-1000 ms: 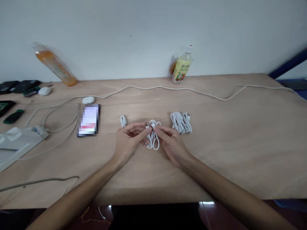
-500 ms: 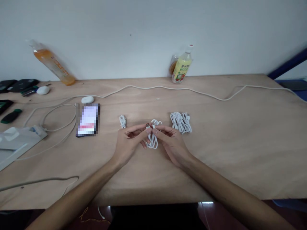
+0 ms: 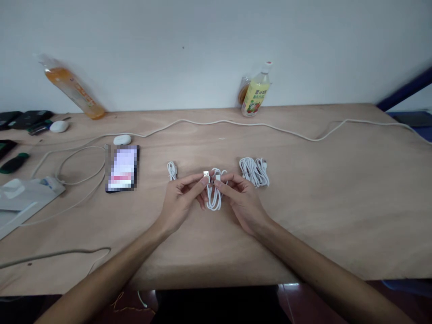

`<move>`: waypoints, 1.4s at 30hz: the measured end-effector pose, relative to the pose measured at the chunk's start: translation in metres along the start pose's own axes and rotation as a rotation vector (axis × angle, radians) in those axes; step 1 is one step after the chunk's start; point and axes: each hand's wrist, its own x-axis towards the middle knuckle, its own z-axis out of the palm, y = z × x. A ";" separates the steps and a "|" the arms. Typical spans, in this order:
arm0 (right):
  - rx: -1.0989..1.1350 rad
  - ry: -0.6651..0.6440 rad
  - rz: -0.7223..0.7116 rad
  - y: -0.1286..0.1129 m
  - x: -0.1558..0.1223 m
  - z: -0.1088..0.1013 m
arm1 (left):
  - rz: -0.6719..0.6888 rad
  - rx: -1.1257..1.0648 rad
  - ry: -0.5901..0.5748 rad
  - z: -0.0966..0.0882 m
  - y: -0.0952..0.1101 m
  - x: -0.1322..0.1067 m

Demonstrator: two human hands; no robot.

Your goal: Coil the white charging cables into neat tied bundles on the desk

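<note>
Between my two hands hangs a coiled white USB cable [image 3: 213,200]. My left hand [image 3: 185,195] pinches its USB plug [image 3: 206,174], whose metal end points up and away from me. The fingers of my right hand [image 3: 242,194] are closed on the cable's other end, a pale connector [image 3: 218,177] too small to make out in kind. Just beyond my left hand lies a small bundled white cable [image 3: 172,170]. Past my right hand is a group of coiled white cables [image 3: 254,172], side by side on the table.
A phone [image 3: 123,168] lies left of my hands, near a white earbud case [image 3: 122,140]. A long white cord [image 3: 243,124] crosses the wooden table [image 3: 337,202]. Against the wall lean an orange drink bottle [image 3: 76,92] and a yellow one [image 3: 256,94]. A white bag [image 3: 29,202] sits far left.
The USB plug in my left hand has turned, so its bright metal face now shows. The connector in my right hand has turned a little too. Both hands stay in place.
</note>
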 end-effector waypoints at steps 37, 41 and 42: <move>-0.050 0.045 -0.058 0.002 -0.001 -0.001 | 0.051 -0.004 0.068 -0.004 -0.006 0.005; -0.080 0.043 -0.088 0.003 -0.001 -0.001 | 0.025 -0.043 0.046 -0.003 -0.005 0.006; -0.078 0.044 -0.091 0.003 -0.001 -0.001 | 0.023 -0.054 0.051 -0.002 -0.004 0.006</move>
